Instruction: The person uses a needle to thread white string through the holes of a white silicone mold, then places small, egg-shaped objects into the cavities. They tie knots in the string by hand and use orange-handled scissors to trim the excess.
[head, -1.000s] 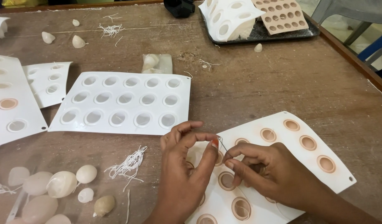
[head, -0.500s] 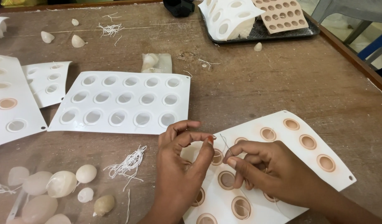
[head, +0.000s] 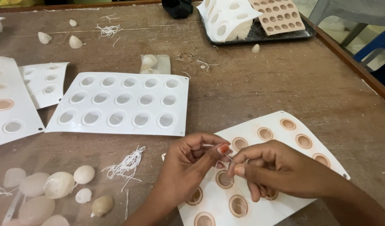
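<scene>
My left hand (head: pixel 192 163) and my right hand (head: pixel 272 167) meet fingertip to fingertip over a white mould sheet (head: pixel 284 138) whose round cavities are tinted orange-brown. Between the pinched fingers runs a thin needle (head: pixel 229 157) with a fine white thread; the right thumb and forefinger pinch it, and the left thumb and forefinger close on its other end. Both hands hover just above the sheet's near left part and hide several of its cavities.
A second white mould sheet (head: pixel 121 104) with empty cavities lies to the left, more sheets (head: pixel 12 100) beyond it. White thread scraps (head: pixel 125 163) and pale egg-shaped pieces (head: pixel 60 184) lie front left. A dark tray (head: pixel 259 33) with folded moulds stands far right; the table edge (head: pixel 351 58) runs beside it.
Both hands have dropped lower and closer together over the sheet; the left fingers, spread apart before, have closed onto the needle and thread.
</scene>
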